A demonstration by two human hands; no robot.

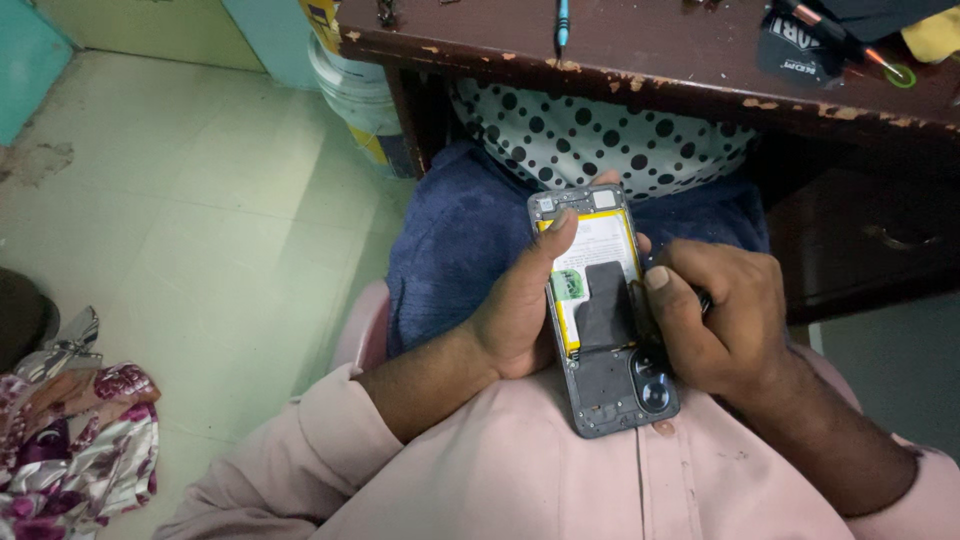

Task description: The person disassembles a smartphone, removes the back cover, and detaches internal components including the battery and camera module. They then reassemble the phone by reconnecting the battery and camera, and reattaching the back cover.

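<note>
Gripping a flat, opened phone, both hands clasp it.

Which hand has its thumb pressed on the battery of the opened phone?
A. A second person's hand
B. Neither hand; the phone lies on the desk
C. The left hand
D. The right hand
C: the left hand grips the opened phone from the side, its thumb lying across the top of the battery, while the right hand works at the opposite edge.

Home repair corner: chipped wooden desk, screwdrivers.
</note>
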